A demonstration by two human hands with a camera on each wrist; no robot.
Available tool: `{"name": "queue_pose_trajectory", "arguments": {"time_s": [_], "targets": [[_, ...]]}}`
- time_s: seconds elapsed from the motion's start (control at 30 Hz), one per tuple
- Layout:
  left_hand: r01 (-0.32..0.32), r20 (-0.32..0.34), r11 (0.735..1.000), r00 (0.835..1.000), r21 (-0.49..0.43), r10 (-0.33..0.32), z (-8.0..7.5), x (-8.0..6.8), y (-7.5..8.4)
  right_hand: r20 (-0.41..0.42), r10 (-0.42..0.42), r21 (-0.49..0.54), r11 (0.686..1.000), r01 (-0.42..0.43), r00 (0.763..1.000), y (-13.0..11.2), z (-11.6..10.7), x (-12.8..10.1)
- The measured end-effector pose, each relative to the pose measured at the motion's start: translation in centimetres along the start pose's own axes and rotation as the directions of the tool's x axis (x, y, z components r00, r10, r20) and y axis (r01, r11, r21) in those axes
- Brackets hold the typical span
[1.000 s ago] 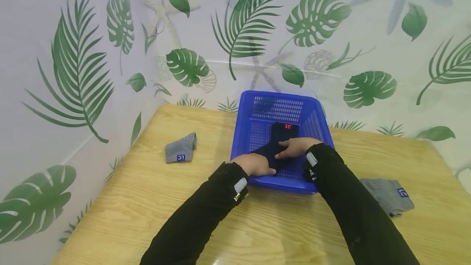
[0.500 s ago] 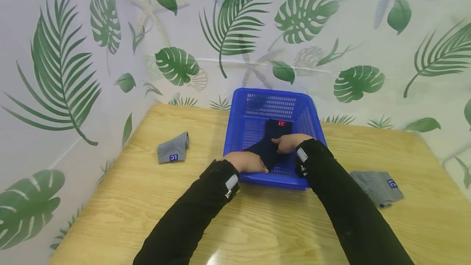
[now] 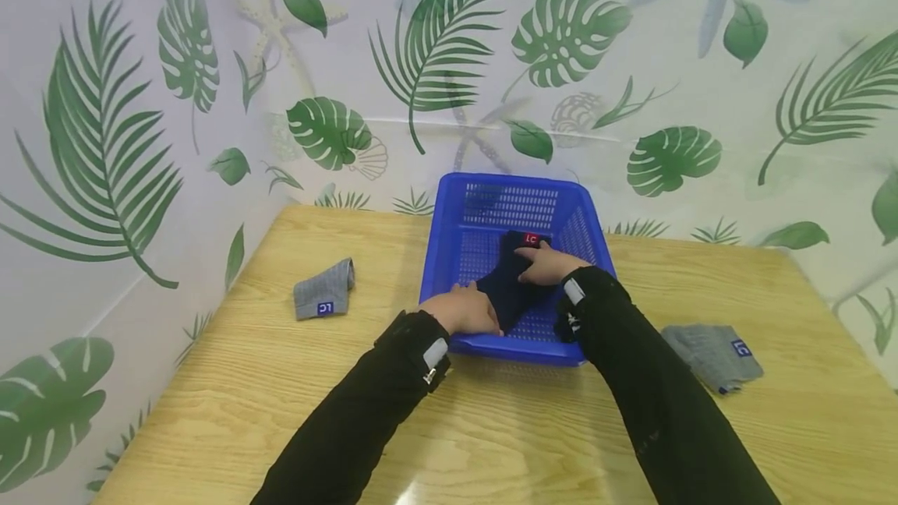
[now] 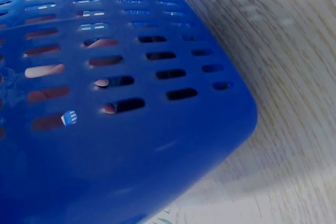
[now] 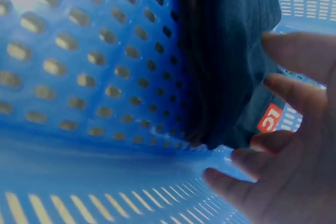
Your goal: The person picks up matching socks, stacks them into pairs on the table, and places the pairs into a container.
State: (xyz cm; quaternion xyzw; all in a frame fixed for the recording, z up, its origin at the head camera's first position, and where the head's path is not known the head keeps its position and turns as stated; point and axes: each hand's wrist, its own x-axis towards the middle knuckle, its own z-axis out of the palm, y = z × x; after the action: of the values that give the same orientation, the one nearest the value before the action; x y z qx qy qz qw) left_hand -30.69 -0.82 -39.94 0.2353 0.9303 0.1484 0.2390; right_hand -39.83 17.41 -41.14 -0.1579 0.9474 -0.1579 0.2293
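A dark navy sock [image 3: 508, 287] with a red LC label lies in the blue plastic basket [image 3: 589, 232], bent at the middle. My left hand [image 3: 463, 310] reaches over the basket's near left edge and rests on the sock's lower end. In the left wrist view, the basket wall [image 4: 157, 129] hides most of that hand; only bits of finger show through the slots. My right hand [image 3: 550, 265] is at the sock's upper part by the red label [image 5: 269, 118]. Its fingers [image 5: 294, 87] are spread and loosely extended along the sock in the right wrist view.
On the wooden table [image 3: 351, 396], a grey folded sock [image 3: 324, 291] with a blue LC label lies left of the basket. Another grey sock [image 3: 715, 357] lies to the right, beside the right sleeve. Leaf-patterned sheeting [image 3: 449, 61] stands behind the table and along its left.
My right hand has shifted up along the navy sock toward its red label. The left hand's fingers have lifted and spread over the lower end. The head view has swung slightly right.
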Motion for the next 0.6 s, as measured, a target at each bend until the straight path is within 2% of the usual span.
{"name": "queue_pose_trajectory", "arguments": {"time_s": [0.1, 0.23, 0.33, 0.47, 0.6], "targets": [[0.009, -0.026, 1.000, 1.000, 0.005, -0.009, 0.11, 0.11, 0.03, -0.027, -0.028, 0.056, 0.998, 0.029, 0.999, 0.07, 0.01, 0.01], [0.009, -0.059, 1.000, 0.998, -0.002, -0.009, 0.13, 0.11, -0.12, -0.085, -0.018, 0.065, 0.998, 0.024, 0.996, -0.16, 0.06, 0.29], [-0.009, -0.059, 1.000, 0.998, -0.016, 0.008, 0.11, 0.06, -0.15, -0.083, 0.001, 0.065, 0.998, 0.004, 0.997, -0.08, 0.18, 0.42], [-0.036, -0.046, 0.999, 0.998, -0.029, 0.035, -0.05, -0.11, -0.15, -0.078, -0.032, 0.058, 0.998, 0.036, 0.996, -0.03, 0.25, 0.54], [-0.033, -0.032, 0.999, 0.999, -0.034, 0.032, 0.01, -0.03, -0.22, -0.018, -0.027, 0.041, 0.999, 0.027, 0.999, 0.23, 0.35, 0.57]]}}
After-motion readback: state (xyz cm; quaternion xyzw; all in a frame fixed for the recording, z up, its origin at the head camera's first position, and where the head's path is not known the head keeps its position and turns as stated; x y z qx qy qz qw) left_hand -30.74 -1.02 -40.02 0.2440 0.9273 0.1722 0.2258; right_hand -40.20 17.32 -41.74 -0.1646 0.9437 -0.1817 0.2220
